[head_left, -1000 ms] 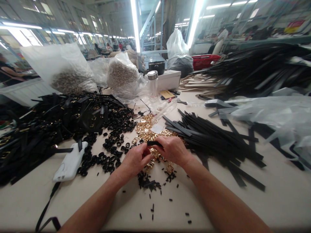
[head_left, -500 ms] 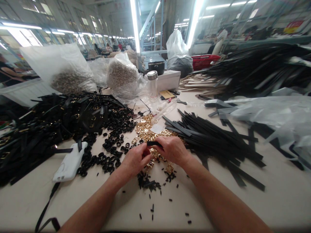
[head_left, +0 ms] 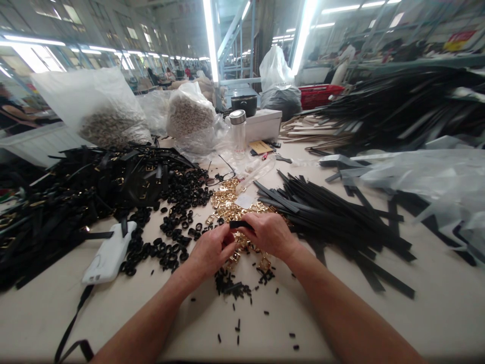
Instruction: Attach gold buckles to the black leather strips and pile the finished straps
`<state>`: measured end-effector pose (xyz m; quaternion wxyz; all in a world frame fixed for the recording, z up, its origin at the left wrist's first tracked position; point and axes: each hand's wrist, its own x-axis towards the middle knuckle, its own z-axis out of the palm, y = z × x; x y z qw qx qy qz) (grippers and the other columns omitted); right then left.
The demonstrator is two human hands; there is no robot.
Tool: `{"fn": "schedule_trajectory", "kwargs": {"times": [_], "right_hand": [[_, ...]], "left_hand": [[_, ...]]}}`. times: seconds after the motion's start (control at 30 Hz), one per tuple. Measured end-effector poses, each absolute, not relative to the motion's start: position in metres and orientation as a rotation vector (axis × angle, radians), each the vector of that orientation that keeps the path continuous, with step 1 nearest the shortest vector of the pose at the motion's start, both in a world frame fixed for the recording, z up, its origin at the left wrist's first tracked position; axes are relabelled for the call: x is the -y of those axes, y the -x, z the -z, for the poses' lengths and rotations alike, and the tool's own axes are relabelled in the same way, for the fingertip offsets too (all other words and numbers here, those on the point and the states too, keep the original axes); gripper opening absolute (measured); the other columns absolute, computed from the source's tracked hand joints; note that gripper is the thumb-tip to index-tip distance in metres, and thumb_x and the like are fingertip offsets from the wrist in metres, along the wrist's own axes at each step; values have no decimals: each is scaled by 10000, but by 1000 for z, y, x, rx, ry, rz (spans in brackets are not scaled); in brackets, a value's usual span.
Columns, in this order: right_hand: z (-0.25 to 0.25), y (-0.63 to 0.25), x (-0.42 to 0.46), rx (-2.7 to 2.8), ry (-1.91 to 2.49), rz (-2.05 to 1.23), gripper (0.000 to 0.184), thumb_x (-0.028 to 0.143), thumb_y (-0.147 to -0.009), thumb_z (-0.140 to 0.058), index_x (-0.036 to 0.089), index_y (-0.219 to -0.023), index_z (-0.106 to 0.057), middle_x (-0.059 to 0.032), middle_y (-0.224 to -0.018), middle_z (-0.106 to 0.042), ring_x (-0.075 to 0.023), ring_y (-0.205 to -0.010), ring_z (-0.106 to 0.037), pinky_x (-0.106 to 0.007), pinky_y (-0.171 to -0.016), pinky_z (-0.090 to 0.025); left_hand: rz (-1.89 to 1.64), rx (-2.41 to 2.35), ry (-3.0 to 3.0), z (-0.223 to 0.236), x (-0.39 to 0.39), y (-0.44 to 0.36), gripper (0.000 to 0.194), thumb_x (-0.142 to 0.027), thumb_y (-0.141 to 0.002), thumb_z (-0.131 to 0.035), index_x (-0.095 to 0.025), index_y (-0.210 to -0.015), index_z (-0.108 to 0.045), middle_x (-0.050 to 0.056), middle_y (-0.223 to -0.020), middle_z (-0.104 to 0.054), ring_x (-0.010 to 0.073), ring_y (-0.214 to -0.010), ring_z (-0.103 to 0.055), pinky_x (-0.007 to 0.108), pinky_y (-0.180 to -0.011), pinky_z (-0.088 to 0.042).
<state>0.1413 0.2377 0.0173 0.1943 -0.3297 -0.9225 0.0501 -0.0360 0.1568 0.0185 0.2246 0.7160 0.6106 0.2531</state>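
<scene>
Black strap (head_left: 238,224): one, at the centre of my clock, 12 pointing away from the wearer. I judge it could slip if the right pinch eased, then be hard to pick out among the heaped parts.
Buckled black straps (head_left: 94,182): one tangled heap between 9 and 10 o'clock; I can't count the overlapping pieces.
White slab-like device (head_left: 108,258): one, between 8 and 9.
Black loops (head_left: 193,182): spread from 8 to 11, too many and too stacked to count.
Left hand (head_left: 210,250): one, at 8, fingers curled nearly closed beside the strap's left end; I can't tell whether they grip it.
Gold buckles (head_left: 226,199): mainly around 11 to 12, with more below the hands; overlap defeats my count. A wrist brushing them could scatter some.
Small black bits (head_left: 235,289): bunched at 6, uncountable, with strays nearer the edge that a sweeping forearm could knock off.
Lidded clear bottle (head_left: 238,134): one, upright at 12.
Right hand (head_left: 271,235): one, between 3 and 4, nearly closed, pinching the strap's right end.
Flat black strips (head_left: 329,217): one fanned pile at 3; strips too layered to number.
</scene>
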Motion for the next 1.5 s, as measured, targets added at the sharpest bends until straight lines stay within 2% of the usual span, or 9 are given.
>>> {"fn": "schedule_trajectory", "kwargs": {"times": [0.87, 1.07, 1.5], "right_hand": [[-16, -141, -238, 2607, 932, -192, 239, 396, -947, -522, 174, -918, -604, -45, -825, -704, -154, -701, -621, -262, -610, -308], [-16, -141, -238, 2602, 935, -197, 299, 451, -949, -507, 174, -927, -616, -50, -815, -702, -160, -698, -621, -267, -611, -318], [-15, -142, -239, 2583, 915, -199, 265, 416, -947, -516, 175, -945, -625, -45, -822, -699, -156, -706, -618, -260, -616, -322]], "left_hand": [[-682, -1684, -1992, -19, -157, 35, 67, -267, -858, -571, -202, -856, -555, 10, -760, -664, 165, -670, -605, 274, -616, -441], [-687, -1692, -1983, -17, -157, 36, 77, -266, -852, -576, -201, -826, -545, 17, -767, -666, 169, -673, -606, 276, -612, -443], [-692, -1690, -1957, -19, -157, 35, 63, -261, -856, -567, -200, -846, -555, 19, -768, -670, 172, -677, -604, 275, -617, -435]]}}
